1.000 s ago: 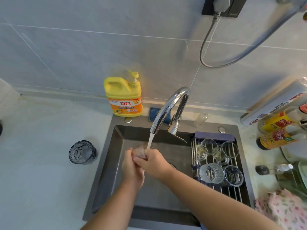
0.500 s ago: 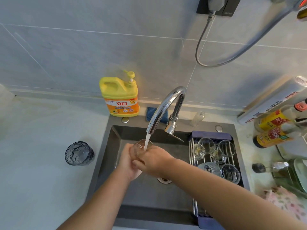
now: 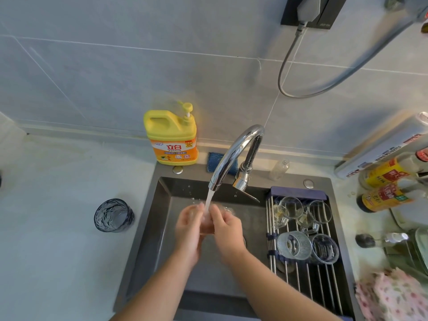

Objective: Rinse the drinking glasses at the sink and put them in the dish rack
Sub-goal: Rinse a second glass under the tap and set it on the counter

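A small clear glass (image 3: 206, 224) sits between both hands under the running stream from the chrome faucet (image 3: 234, 156), over the dark sink (image 3: 166, 228). My left hand (image 3: 188, 228) holds it from the left and my right hand (image 3: 228, 230) grips it from the right; the glass is mostly hidden by fingers and water. A dark blue textured glass (image 3: 114, 215) stands upright on the counter left of the sink. Several clear glasses (image 3: 294, 245) lie in the metal dish rack (image 3: 308, 281) across the sink's right side.
A yellow dish-soap bottle (image 3: 172, 137) stands behind the sink, with a blue sponge (image 3: 214, 161) beside it. Sauce bottles (image 3: 386, 195) and a foil roll crowd the right counter. A pink floral cloth (image 3: 393, 297) lies at the bottom right.
The hands shifted around the glass under the stream: fingers that covered it from the right now flank it on both sides, with water running between them. Camera view moved slightly.
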